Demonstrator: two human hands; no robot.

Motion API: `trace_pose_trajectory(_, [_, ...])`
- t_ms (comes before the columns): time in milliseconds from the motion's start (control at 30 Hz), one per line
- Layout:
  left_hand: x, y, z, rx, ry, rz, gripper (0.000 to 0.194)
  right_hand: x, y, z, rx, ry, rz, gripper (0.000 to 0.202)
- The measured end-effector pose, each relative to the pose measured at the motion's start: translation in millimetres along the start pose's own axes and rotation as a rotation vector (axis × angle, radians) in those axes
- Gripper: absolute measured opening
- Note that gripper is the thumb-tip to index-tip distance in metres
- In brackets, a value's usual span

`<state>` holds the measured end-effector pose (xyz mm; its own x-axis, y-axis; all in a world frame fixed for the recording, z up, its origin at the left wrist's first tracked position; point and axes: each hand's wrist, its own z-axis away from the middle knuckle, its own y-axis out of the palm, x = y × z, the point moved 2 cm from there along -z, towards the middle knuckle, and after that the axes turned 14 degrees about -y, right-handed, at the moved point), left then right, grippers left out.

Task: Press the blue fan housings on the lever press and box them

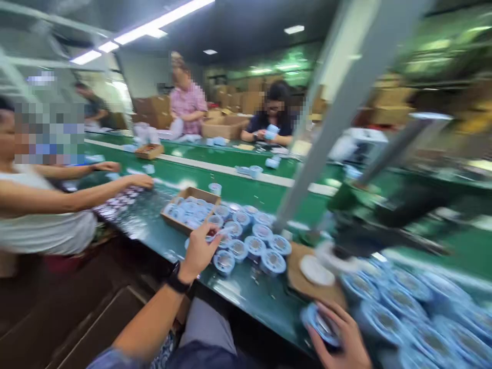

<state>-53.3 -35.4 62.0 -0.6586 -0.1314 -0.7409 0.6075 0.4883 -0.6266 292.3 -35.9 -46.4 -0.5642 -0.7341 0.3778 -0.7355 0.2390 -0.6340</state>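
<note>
My right hand (344, 335) has its thumb and fingers around a round light-blue plastic housing (321, 323) with a dark, shiny centre, at the table's front edge. My left hand (200, 251), with a dark band on the wrist, is over the near side of a group of similar blue housings (255, 246). Its fingers are bent together, and a small dark reddish spot shows by the fingertips; blur hides what it is. Just beyond that hand, a shallow cardboard box (179, 228) contains blue round parts. Many larger-looking blue housings (388, 320) crowd the right side.
A grey slanted post (307, 138) rises from the table beside a brown board (303, 266) with a white disc (317, 270). Dark blurred equipment (400, 220) stands at right. A green conveyor (238, 197) runs behind. A co-worker's arms (96, 195) reach in from the left; others work opposite.
</note>
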Motion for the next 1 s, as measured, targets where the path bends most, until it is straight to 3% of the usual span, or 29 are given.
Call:
trace_pose_trajectory(100, [-24,52.4,65,0.275,0.408,0.137,0.018,22,-9,-8,-0.072,0.034,-0.076,0.022])
trace_pose_trajectory(167, [-33,85.8,98,0.393,0.585,0.101,0.023,26,-13,-15,-0.054,0.075,-0.119,0.019])
trace_pose_trajectory(233, [-36,112.0,113,0.435,0.613,0.032,0.027,28,-20,-15,-0.039,0.119,-0.15,0.02])
trace_pose_trajectory(300, [-34,126.5,114,0.451,0.565,-0.011,0.03,31,-29,-9,-0.036,0.158,-0.167,0.021])
trace_pose_trajectory(533, [-30,124.8,105,0.471,0.448,-0.039,0.032,34,-41,5,-0.05,0.191,-0.183,0.023])
trace_pose_trajectory(667, [-34,125.9,108,0.491,0.373,-0.164,0.057,34,-40,6,-0.066,0.215,-0.151,0.033])
trace_pose_trajectory(767, [-33,124.2,107,0.557,0.406,-0.127,0.074,31,-43,10,-0.066,0.229,-0.133,0.035])
trace_pose_trajectory(833, [-29,123.3,106,0.529,0.41,-0.117,0.084,30,-45,12,-0.058,0.223,-0.128,0.034])
trace_pose_trajectory(1000, [-21,122.5,104,0.423,0.243,-0.067,0.064,36,-40,10,-0.068,0.209,-0.126,0.035])
